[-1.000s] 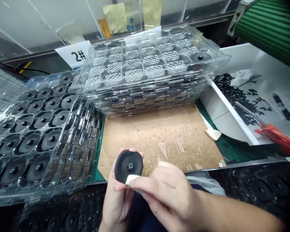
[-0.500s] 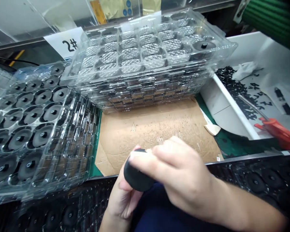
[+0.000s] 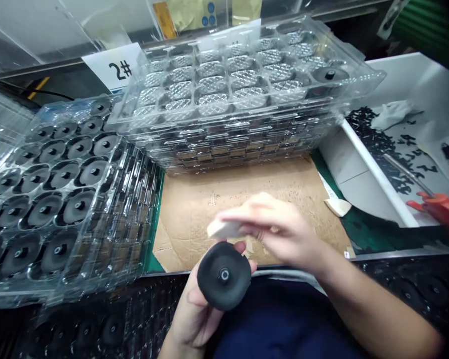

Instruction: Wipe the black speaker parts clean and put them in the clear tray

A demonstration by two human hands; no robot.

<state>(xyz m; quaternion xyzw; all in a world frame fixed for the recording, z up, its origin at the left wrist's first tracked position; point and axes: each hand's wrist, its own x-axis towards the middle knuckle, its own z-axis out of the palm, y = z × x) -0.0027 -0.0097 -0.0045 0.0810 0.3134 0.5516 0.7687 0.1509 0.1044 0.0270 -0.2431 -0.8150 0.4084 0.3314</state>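
A black round disc (image 3: 224, 276) is held in the curled fingers of the left hand (image 3: 190, 314); a white pad (image 3: 222, 229) is pinched by the right hand (image 3: 277, 229) just above it.

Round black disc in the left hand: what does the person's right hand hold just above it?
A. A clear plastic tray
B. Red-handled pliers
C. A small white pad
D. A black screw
C. The right hand pinches the small white pad between its fingers, just above the round black disc resting in the left hand.
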